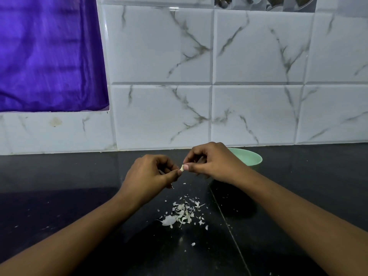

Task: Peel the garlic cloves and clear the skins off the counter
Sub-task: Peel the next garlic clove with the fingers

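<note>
Wall (258,100): white marble-look tiles, fills the upper half. Purple cloth (49,56) hangs upper left. Black glossy bench (59,176) runs along the wall foot. Both hands are up over bench centre with fingers curled: left hand (151,176) and right hand (215,162) meet fingertip to fingertip, each pinching the garlic clove (182,167) between thumb and forefinger. Mint-green bowl (252,157) on bench behind right hand, near the wall, partly hidden. Pale pile of skins (180,215) on bench below the hands, flakes scattered round it. Clove is in the air, apart from the pile; only a small pale bit shows. Long axis looks roughly upright, slightly tilted; which end is the tip, cannot tell.
</note>
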`<action>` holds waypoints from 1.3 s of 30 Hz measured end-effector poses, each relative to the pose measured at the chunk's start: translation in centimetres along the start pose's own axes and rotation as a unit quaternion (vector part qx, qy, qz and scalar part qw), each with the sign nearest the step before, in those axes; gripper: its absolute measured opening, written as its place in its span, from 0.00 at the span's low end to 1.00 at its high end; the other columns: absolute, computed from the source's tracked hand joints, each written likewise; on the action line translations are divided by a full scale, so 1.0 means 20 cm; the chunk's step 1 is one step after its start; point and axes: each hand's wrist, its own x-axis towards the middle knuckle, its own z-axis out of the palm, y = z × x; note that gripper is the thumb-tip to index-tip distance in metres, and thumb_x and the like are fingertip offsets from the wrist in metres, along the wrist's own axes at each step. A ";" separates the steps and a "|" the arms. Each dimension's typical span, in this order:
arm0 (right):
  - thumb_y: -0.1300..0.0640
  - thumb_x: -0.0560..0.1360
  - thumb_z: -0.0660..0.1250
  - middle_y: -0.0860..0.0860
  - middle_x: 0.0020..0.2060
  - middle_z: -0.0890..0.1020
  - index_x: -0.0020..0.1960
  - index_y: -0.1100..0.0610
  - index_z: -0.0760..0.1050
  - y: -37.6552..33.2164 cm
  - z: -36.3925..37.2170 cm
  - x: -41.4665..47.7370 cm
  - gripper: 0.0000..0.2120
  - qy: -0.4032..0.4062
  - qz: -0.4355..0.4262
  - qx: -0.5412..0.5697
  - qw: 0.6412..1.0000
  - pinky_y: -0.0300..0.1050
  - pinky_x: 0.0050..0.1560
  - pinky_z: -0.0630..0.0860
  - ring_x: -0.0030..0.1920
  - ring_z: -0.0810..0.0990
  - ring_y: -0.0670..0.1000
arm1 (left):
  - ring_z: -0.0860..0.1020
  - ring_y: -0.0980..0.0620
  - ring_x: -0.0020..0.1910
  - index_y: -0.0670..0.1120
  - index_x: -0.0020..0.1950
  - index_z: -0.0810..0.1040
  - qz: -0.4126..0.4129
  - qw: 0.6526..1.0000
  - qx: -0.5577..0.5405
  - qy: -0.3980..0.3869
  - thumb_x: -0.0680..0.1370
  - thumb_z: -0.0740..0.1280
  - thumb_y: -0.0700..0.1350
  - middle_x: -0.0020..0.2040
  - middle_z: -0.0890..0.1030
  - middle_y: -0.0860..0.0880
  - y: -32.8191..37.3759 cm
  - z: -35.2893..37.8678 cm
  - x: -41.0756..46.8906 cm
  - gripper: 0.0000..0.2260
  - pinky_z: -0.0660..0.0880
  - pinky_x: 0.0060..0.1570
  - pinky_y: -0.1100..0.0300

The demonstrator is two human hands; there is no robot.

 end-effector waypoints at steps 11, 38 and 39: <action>0.63 0.75 0.68 0.50 0.32 0.82 0.41 0.57 0.79 0.02 0.01 0.00 0.05 -0.050 0.083 0.159 0.983 0.37 0.29 0.74 0.33 0.80 0.44 | 0.83 0.48 0.33 0.46 0.39 0.81 -0.037 0.988 -0.142 -0.048 0.74 0.72 0.40 0.34 0.84 0.48 -0.02 0.01 0.02 0.04 0.78 0.39 0.59; 0.63 0.70 0.71 0.51 0.29 0.83 0.38 0.57 0.82 -0.03 0.02 -0.01 0.03 0.011 0.017 0.015 1.000 0.34 0.34 0.75 0.31 0.82 0.44 | 0.80 0.64 0.34 0.54 0.39 0.82 0.085 0.989 0.111 0.042 0.70 0.74 0.52 0.32 0.82 0.59 -0.02 -0.01 0.00 0.03 0.78 0.39 0.57; 0.64 0.70 0.70 0.52 0.30 0.83 0.38 0.58 0.81 -0.02 0.04 -0.01 0.04 0.018 0.039 0.045 0.998 0.35 0.34 0.76 0.32 0.83 0.46 | 0.80 0.63 0.35 0.55 0.40 0.83 0.104 0.985 0.129 0.048 0.71 0.73 0.53 0.33 0.83 0.58 -0.02 0.00 0.00 0.03 0.78 0.38 0.57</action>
